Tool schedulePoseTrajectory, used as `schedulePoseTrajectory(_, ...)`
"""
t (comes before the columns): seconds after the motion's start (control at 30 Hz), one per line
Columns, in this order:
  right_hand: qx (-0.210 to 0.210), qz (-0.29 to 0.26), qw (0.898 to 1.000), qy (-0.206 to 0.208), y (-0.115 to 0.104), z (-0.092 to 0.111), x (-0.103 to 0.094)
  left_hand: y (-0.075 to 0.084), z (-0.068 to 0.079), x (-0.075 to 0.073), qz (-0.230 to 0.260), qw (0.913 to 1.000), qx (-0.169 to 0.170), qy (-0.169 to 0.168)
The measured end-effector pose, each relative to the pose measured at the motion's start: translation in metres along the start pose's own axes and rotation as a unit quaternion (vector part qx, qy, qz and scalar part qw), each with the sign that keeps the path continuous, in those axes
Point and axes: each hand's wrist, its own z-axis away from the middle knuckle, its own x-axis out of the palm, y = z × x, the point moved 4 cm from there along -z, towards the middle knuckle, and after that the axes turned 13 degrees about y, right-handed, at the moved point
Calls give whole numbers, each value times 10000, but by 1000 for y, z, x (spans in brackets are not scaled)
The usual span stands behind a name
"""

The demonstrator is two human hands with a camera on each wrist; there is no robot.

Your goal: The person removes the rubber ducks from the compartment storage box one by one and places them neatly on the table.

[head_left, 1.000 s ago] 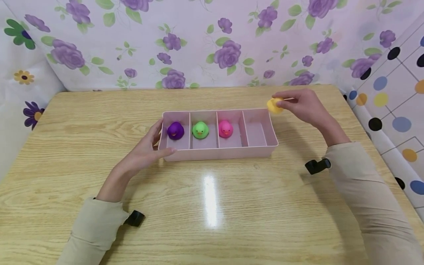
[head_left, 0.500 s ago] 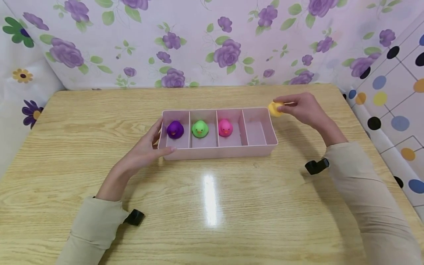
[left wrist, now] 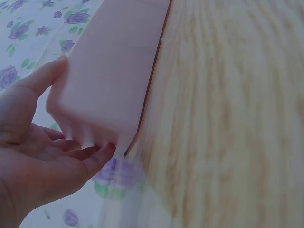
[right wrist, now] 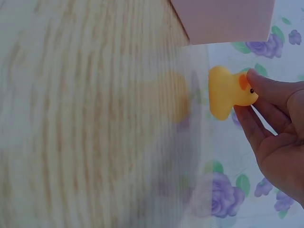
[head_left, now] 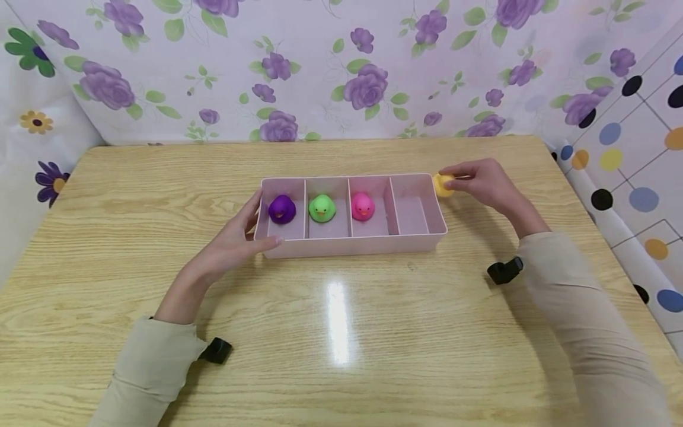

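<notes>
- Pink box [head_left: 349, 248], four slots in a row, on the wooden table [head_left: 427, 332].
- Count from your left: the purple duck [head_left: 281, 209] is in slot one, the green duck [head_left: 322, 209] is in slot two, and the pink duck [head_left: 363, 207] is in slot three. So three look done — one duck in each.
- No duck sits in the last slot [head_left: 412, 216] yet.
- Your yellow duck [right wrist: 221, 92] is outside, just beside the right end of the box. It seems to be a little above the table; you can't tell if it touches the box.
- Your right hand [head_left: 482, 181] pinches the yellow duck by its head, thumb and fingers on either side, and the duck is upright.
- Your left hand [head_left: 235, 234] grips the other end of the box, thumb at the near edge, fingers bent against the end.
- By the look of it, one duck is left to do — the yellow one.
</notes>
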Motion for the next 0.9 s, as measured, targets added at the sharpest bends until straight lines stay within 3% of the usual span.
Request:
schedulePoseTrajectory(0.33,153,-61,9999,-14,5,-4,6,1,1,0,-22,10000,-3,-11)
schedulePoseTrajectory(0.6,-98,-49,9999,-109,2,-9,10,-1,0,0,-65,10000,18,-15)
schedulePoseTrajectory(0.9,108,22,9992,-384,4,-13,10,-2,0,0,-146,9999,46,7)
